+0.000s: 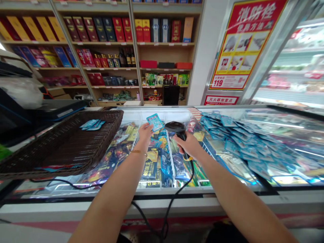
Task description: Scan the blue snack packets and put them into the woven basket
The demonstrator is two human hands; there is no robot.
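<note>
Between the thumb and fingers of my left hand [145,132] is a small blue packet [154,123], its printed face turned up. My right hand [186,144] is wrapped round the handle of a black barcode scanner [175,127], whose head points left toward the packet. A black cord [174,197] runs down from the scanner's grip past the freezer's front edge. To the left, several similar blue packets [92,124] lie in a brown woven basket [63,145]. On the right, a large spread pile of blue packets [243,138] rests on the glass lid.
Under both hands is a chest freezer [177,198] with bagged frozen goods in wire baskets beneath its glass. Shelves of boxed goods [101,30] stand behind it. A red fire-hydrant poster [243,44] hangs at the right. Dark equipment [50,108] sits behind the woven basket.
</note>
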